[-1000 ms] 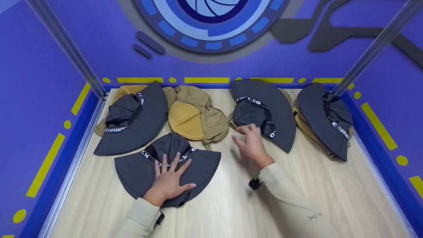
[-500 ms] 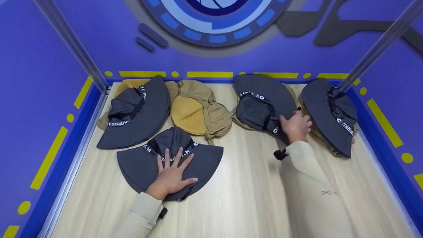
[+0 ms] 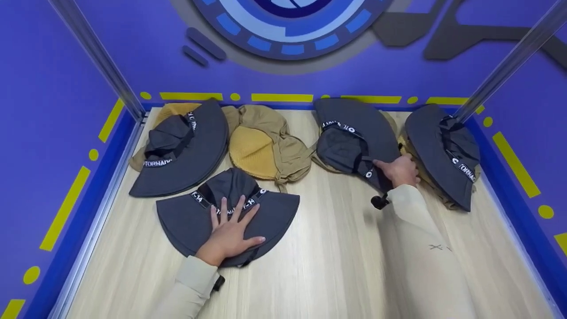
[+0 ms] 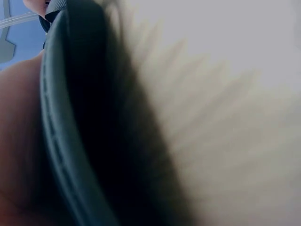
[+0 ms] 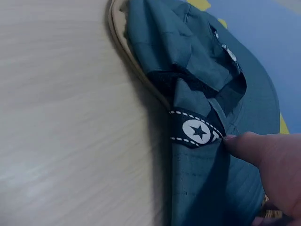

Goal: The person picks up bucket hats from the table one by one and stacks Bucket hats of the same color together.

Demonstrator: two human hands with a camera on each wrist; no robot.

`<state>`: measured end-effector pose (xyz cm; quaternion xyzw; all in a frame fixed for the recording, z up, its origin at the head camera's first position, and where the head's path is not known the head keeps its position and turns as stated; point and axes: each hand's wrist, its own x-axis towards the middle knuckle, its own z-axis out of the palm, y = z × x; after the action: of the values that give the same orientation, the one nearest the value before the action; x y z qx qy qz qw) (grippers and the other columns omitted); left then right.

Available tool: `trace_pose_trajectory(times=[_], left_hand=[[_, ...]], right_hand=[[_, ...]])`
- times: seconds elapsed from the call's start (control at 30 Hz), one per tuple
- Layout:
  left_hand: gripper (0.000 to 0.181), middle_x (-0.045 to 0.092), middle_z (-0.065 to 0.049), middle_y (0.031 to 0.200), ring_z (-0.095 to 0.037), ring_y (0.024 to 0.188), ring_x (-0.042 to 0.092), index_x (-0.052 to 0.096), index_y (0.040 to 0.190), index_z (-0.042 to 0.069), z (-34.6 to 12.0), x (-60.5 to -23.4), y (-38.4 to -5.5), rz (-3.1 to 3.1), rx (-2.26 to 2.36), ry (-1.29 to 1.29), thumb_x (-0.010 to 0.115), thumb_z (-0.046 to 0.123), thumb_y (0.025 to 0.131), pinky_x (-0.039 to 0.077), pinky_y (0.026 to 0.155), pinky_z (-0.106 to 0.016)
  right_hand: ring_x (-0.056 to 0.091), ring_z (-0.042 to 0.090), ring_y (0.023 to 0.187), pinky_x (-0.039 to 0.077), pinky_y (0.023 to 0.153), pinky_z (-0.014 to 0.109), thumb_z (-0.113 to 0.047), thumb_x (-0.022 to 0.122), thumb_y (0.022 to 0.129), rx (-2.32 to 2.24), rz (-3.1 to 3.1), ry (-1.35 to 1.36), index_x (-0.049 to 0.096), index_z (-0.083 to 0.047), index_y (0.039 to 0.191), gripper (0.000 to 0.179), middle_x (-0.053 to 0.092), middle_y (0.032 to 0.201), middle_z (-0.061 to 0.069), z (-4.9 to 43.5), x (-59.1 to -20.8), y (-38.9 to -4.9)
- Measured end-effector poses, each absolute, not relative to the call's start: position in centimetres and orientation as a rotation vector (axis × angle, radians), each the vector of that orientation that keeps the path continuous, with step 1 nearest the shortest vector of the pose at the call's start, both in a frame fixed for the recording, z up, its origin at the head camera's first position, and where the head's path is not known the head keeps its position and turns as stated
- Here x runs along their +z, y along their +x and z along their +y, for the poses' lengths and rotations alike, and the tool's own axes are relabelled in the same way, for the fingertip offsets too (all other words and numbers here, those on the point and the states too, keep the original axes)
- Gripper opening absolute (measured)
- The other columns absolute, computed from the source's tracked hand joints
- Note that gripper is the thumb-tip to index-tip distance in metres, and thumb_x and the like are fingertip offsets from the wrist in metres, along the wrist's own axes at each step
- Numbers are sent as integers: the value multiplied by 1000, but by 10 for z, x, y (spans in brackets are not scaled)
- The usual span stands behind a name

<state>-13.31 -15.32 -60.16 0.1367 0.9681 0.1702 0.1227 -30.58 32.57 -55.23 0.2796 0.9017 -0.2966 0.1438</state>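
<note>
My left hand rests with spread fingers on a dark grey sun hat with a printed band, lying near the front. Part of that hat's stitched brim shows close up in the left wrist view. At the back right, my right hand grips the brim edge of another dark grey sun hat, which lies over a tan hat. The right wrist view shows the thumb on top of this brim beside a star-printed band; the other fingers are mostly hidden at its edge.
Another dark hat lies over tan cloth at the back left. Beside it is a tan and yellow hat. A further dark hat over tan ones lies at the far right. Blue panels wall the wooden table.
My right hand has moved right, from in front of the back right hat to its brim edge. The left hand has stayed on the front hat. The head view has tilted slightly.
</note>
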Motion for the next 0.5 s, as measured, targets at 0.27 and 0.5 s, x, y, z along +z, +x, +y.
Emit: trace_pose_trajectory(times=[0.27, 0.5], left_hand=[[89, 9, -12, 174, -59, 153, -6, 31, 161, 34, -153, -603, -134, 2828, 509, 402, 60, 74, 87, -6, 116, -79], [90, 10, -11, 174, -58, 154, -5, 31, 161, 34, -155, -603, -133, 2834, 494, 391, 60, 75, 87, -6, 117, -78]], right_hand=[[35, 53, 145, 29, 119, 62, -60, 75, 84, -928, 2614, 828, 21, 10, 156, 114, 32, 159, 35, 332, -560, -305], [43, 41, 143, 38, 119, 50, -34, 78, 90, -1403, 2631, 736, 30, 4, 156, 89, 40, 157, 27, 329, -563, -299]])
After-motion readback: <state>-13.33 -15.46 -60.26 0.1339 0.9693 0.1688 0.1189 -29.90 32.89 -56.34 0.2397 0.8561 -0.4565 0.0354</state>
